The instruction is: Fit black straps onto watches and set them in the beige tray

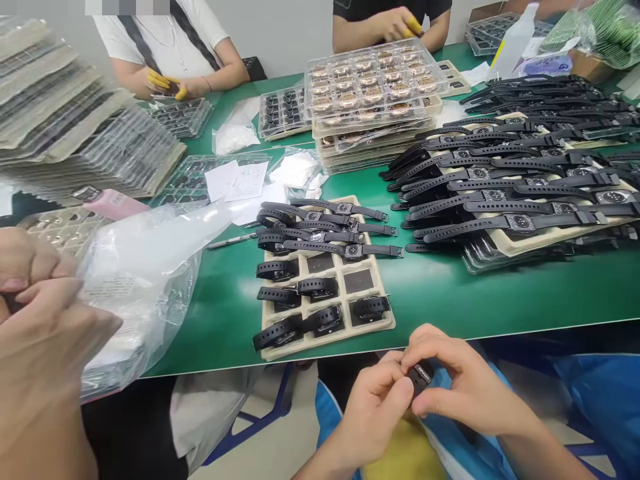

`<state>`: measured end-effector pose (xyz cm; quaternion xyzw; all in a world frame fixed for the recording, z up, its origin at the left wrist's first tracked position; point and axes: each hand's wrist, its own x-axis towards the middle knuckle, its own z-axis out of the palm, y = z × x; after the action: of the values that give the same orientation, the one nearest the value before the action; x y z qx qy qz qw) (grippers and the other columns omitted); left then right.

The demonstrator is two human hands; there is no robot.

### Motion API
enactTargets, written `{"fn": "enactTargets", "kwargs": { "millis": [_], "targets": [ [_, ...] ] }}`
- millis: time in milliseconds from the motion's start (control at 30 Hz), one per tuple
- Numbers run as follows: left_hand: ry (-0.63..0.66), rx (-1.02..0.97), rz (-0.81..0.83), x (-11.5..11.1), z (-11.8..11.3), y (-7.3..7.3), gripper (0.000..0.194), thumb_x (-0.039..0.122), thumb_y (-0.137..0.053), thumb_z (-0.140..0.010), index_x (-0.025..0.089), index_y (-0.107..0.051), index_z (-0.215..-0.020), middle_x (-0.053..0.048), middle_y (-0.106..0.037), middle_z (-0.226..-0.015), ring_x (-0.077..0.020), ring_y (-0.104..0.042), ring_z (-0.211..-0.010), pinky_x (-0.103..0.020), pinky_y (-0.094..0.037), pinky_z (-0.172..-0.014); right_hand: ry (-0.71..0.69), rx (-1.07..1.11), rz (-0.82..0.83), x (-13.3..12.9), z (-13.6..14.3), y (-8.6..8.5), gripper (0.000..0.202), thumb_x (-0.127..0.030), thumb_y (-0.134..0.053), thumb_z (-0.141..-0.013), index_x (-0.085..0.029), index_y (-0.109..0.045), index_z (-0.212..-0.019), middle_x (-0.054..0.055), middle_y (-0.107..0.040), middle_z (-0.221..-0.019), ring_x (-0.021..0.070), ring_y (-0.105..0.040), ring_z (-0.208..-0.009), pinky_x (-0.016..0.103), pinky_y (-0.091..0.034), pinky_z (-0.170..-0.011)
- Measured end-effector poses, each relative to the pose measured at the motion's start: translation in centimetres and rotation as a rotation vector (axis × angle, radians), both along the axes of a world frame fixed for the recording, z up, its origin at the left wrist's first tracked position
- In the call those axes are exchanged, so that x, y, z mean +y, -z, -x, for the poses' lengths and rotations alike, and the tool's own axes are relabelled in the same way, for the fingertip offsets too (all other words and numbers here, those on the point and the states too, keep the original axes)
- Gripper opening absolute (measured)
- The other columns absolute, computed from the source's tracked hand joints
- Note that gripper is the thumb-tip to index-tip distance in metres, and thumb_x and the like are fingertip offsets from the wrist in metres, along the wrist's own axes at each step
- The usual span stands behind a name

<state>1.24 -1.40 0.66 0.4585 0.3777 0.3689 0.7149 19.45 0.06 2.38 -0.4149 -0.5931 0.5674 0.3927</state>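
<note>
At the table's front edge, my left hand (377, 403) and my right hand (457, 380) are closed on a small black watch (420, 378), pinched between thumbs and fingers. Most of it is hidden by the fingers; a dark face with pale lettering shows. Just beyond my hands lies a cream compartment tray (325, 345). Several black watches with looped straps, such as one at the near right (371, 308), sit in its cells. Across its far part lie watches with straps stretched out flat (353, 251). Two of its cells show bare dark bottoms.
Rows of black watches on trays (520, 223) cover the right side. Stacked clear trays (373, 87) stand behind. On the left are a plastic bag (145, 267), a pink bottle (113, 203) and leaning tray stacks (75, 120). A co-worker's hands (45, 300) are at far left; two people sit opposite.
</note>
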Motion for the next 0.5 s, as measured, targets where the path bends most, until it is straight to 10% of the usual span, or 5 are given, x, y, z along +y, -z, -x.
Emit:
{"fn": "enactTargets", "kwargs": {
  "millis": [367, 500],
  "targets": [
    [0.023, -0.022, -0.15, -0.9, 0.0, 0.9, 0.042, 0.054, -0.057, -0.098, 0.017, -0.065, -0.08, -0.008, -0.06, -0.086, -0.0218, -0.058, -0.086, -0.035, -0.05, -0.083, -0.038, 0.087, -0.107, 0.1, -0.3, 0.7, 0.028, -0.046, -0.083, -0.086, -0.026, -0.076, -0.105, 0.004, -0.072, -0.091, 0.0204, -0.064, -0.09, 0.034, -0.054, -0.08],
    [0.037, 0.127, -0.264, 2.7, 2.0, -2.2, 0.044, 0.051, -0.06, -0.097, 0.015, -0.069, -0.074, -0.01, -0.069, -0.088, -0.0225, -0.069, -0.086, -0.033, -0.058, -0.077, -0.037, 0.079, -0.1, -0.1, -0.2, 0.6, 0.025, -0.038, -0.084, -0.086, -0.026, -0.077, -0.106, 0.005, -0.072, -0.092, 0.0215, -0.065, -0.09, 0.036, -0.055, -0.082]
  ]
}}
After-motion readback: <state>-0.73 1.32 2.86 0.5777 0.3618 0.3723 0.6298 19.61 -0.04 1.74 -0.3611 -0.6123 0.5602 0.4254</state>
